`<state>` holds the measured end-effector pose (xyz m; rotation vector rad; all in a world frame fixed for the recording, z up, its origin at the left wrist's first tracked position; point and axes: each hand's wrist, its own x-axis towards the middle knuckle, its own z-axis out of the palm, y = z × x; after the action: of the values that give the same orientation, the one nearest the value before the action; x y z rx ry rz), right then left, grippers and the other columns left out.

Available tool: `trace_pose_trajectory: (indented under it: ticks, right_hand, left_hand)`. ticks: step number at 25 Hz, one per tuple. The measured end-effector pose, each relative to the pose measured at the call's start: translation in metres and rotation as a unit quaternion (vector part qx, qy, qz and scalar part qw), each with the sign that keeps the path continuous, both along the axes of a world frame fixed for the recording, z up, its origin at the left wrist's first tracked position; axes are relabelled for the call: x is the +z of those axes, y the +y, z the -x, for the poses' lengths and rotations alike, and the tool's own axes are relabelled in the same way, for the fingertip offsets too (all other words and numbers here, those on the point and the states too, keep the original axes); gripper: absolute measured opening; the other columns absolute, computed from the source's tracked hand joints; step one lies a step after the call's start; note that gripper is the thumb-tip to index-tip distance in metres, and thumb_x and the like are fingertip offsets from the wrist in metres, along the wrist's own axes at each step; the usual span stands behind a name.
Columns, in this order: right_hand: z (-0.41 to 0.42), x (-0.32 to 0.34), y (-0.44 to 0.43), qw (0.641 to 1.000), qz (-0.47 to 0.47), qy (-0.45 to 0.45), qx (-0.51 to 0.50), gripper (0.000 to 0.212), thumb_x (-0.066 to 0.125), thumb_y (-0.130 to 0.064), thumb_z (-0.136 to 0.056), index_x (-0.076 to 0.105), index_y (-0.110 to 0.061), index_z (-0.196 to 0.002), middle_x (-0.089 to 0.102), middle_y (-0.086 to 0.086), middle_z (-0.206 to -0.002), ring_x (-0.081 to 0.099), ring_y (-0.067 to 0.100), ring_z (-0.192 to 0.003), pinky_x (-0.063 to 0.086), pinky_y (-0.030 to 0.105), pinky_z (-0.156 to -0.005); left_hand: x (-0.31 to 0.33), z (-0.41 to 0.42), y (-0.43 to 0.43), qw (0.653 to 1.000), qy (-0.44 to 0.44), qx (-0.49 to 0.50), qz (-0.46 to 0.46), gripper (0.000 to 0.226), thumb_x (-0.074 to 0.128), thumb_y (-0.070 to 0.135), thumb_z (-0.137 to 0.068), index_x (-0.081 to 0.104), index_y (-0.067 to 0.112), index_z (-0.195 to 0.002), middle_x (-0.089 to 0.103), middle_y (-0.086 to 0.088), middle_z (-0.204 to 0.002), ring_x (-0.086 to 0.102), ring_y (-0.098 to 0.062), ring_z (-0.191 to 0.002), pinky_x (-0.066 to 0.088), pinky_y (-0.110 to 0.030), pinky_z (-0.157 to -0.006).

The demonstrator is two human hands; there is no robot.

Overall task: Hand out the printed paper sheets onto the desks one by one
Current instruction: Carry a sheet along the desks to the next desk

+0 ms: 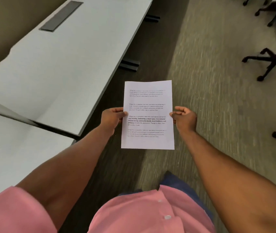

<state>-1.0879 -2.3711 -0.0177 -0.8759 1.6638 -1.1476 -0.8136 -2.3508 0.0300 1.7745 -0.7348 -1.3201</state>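
Observation:
I hold white printed paper sheets [148, 105] flat in front of me over the carpet, text side up. My left hand [112, 119] grips the left edge, thumb on top. My right hand [184, 119] pinches the right edge. How many sheets are in the stack cannot be told. A long grey desk [63, 68] runs to my left, its near corner close to my left hand. A second grey desk [12, 148] lies nearer, at the lower left, with a narrow gap between the two.
A dark cable cover [61, 15] is set in the far part of the long desk. Black desk feet [128, 64] stick out onto the carpet aisle. Office chair bases on castors [272, 63] stand at the right, more at the top right.

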Motion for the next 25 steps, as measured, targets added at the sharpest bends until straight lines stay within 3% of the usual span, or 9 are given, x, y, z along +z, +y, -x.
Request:
trace_pose_trajectory:
  ticks: [8, 12, 14, 17, 20, 25]
  right_hand:
    - [-0.023, -0.018, -0.275, 0.987, -0.011, 0.002, 0.161, 0.033, 0.078, 0.006, -0.079, 0.067, -0.023, -0.093, 0.074, 0.008, -0.084, 0.074, 0.028, -0.082, 0.063, 0.050, -0.084]
    - [-0.063, 0.008, -0.391, 0.968, -0.011, -0.001, 0.249, 0.033, 0.076, 0.010, -0.081, 0.068, -0.010, -0.105, 0.073, 0.013, -0.088, 0.073, 0.028, -0.085, 0.062, 0.039, -0.081]
    - [-0.081, 0.013, -0.419, 0.963, -0.003, 0.001, 0.270, 0.033, 0.076, 0.010, -0.081, 0.068, -0.008, -0.108, 0.074, 0.013, -0.088, 0.074, 0.028, -0.086, 0.062, 0.038, -0.080]
    - [-0.133, 0.014, -0.500, 0.943, -0.010, 0.024, 0.333, 0.032, 0.079, 0.004, -0.081, 0.069, -0.020, -0.099, 0.077, 0.009, -0.089, 0.077, 0.025, -0.087, 0.064, 0.044, -0.083]
    - [-0.174, 0.012, -0.553, 0.932, 0.008, 0.046, 0.359, 0.029, 0.079, 0.005, -0.080, 0.071, -0.015, -0.100, 0.076, 0.010, -0.090, 0.076, 0.026, -0.088, 0.063, 0.047, -0.086]
    - [-0.240, 0.025, -0.645, 0.913, 0.014, 0.087, 0.399, 0.030, 0.079, -0.002, -0.080, 0.071, -0.022, -0.102, 0.077, 0.003, -0.089, 0.075, 0.019, -0.089, 0.062, 0.049, -0.090]
  left_hand:
    - [-0.016, -0.006, -0.181, 0.987, 0.012, 0.162, 0.015, 0.021, 0.078, 0.004, -0.082, 0.072, 0.012, -0.101, 0.077, -0.007, -0.106, 0.075, -0.023, -0.097, 0.060, -0.043, -0.091]
    - [-0.009, -0.018, -0.248, 0.964, 0.031, 0.261, 0.027, 0.026, 0.079, 0.000, -0.080, 0.073, 0.004, -0.105, 0.078, -0.010, -0.104, 0.076, -0.025, -0.093, 0.061, -0.042, -0.088]
    - [-0.010, -0.024, -0.265, 0.961, 0.029, 0.272, 0.037, 0.026, 0.078, -0.001, -0.079, 0.073, 0.003, -0.104, 0.078, -0.011, -0.103, 0.076, -0.026, -0.093, 0.061, -0.043, -0.088]
    - [-0.014, -0.058, -0.319, 0.936, 0.054, 0.346, 0.050, 0.027, 0.077, -0.002, -0.080, 0.073, 0.001, -0.106, 0.077, -0.014, -0.104, 0.076, -0.027, -0.092, 0.062, -0.042, -0.086]
    - [-0.024, -0.087, -0.363, 0.926, 0.041, 0.371, 0.062, 0.030, 0.077, -0.002, -0.079, 0.073, -0.001, -0.109, 0.077, -0.016, -0.105, 0.075, -0.031, -0.094, 0.062, -0.042, -0.085]
    - [-0.026, -0.133, -0.442, 0.911, 0.049, 0.404, 0.061, 0.012, 0.077, -0.001, -0.081, 0.074, 0.006, -0.091, 0.077, -0.010, -0.088, 0.074, -0.026, -0.079, 0.062, -0.033, -0.071]
